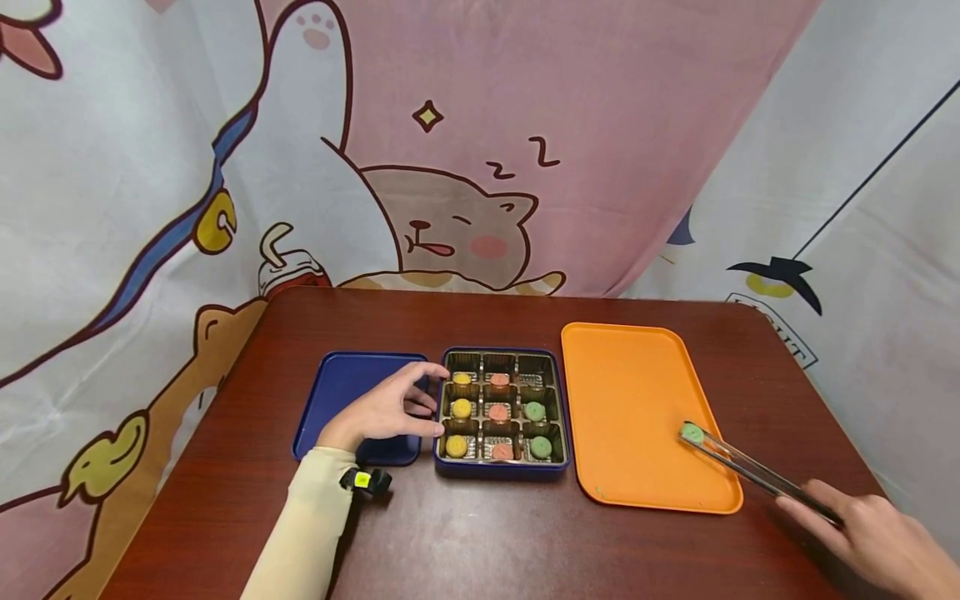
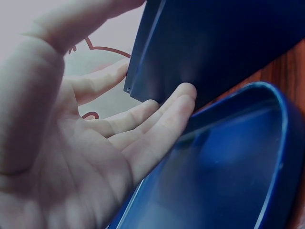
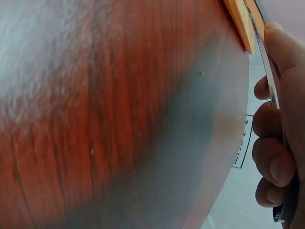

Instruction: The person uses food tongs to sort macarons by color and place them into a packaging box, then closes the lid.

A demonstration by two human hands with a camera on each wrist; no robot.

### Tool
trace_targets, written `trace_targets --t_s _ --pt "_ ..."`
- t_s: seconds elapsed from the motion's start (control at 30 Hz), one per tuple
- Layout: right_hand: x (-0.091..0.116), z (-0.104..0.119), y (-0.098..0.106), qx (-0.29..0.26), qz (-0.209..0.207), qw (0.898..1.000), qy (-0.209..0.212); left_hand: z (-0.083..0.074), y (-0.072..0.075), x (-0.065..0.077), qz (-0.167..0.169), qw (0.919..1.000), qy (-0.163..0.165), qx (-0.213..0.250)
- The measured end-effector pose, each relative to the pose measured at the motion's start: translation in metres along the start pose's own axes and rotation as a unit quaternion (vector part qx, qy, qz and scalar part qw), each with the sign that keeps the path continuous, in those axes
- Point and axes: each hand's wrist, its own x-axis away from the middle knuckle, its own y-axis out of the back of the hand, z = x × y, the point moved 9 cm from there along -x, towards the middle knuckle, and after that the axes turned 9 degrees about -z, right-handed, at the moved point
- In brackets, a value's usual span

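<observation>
My right hand (image 1: pixel 873 533) grips metal tongs (image 1: pixel 765 475), whose tips pinch a green round cookie (image 1: pixel 693 432) above the right part of the orange tray (image 1: pixel 630 400). My left hand (image 1: pixel 390 406) touches the left side of a dark blue box (image 1: pixel 501 471), its fingers spread and little bent. The box has a divided insert. Yellow cookies (image 1: pixel 461 408) sit in its left column and pink cookies (image 1: pixel 498 412) in the middle column. Green cookies (image 1: pixel 535 411) lie in the middle and front compartments of the right column. In the right wrist view, curled fingers (image 3: pixel 274 162) wrap the tongs' handle.
A blue lid-like tray (image 1: pixel 330 408) lies left of the box, partly under my left hand. The orange tray stands close along the box's right side, with small crumbs near its front edge. A patterned cloth (image 1: pixel 600 125) hangs behind the brown table (image 1: pixel 465 533).
</observation>
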Motion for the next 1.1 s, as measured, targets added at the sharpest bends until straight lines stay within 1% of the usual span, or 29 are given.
trace_targets --t_s 0.17,0.33,0.43,0.5,0.53,0.6,0.73,0.83,1.0,1.1 --pt "-0.003 0.005 0.002 -0.017 -0.006 1.000 0.000 -0.001 0.000 0.000 0.002 1.0000 0.002 0.000" --pt "-0.007 0.014 0.009 -0.030 -0.039 0.999 0.014 -0.002 0.000 0.000 0.003 1.0000 0.000 0.002" --pt "-0.012 0.020 0.011 -0.037 -0.043 0.998 0.013 -0.003 -0.001 0.000 0.005 1.0000 -0.004 0.006" --pt "-0.015 0.024 0.013 -0.042 -0.054 0.998 0.014 -0.002 -0.001 -0.001 0.006 0.9999 -0.005 0.007" --pt "-0.018 0.026 0.013 -0.044 -0.049 0.998 0.012 -0.003 -0.001 0.000 0.006 0.9999 -0.006 0.008" --pt "-0.022 0.031 0.015 -0.048 -0.054 0.997 0.013 -0.003 -0.001 0.000 0.006 0.9999 -0.006 0.008" --pt "-0.031 0.043 0.016 -0.055 -0.047 0.997 0.023 -0.003 -0.001 0.000 0.004 0.9999 -0.006 0.007" --pt "-0.037 0.054 0.018 -0.065 -0.058 0.995 0.041 -0.002 -0.001 0.000 0.005 1.0000 -0.004 0.005" --pt "-0.046 0.073 0.024 -0.080 -0.099 0.989 0.079 -0.002 0.000 0.000 0.004 1.0000 -0.001 0.003" --pt "-0.052 0.083 0.025 -0.083 -0.107 0.987 0.090 -0.002 -0.001 -0.001 0.004 1.0000 -0.001 0.006"
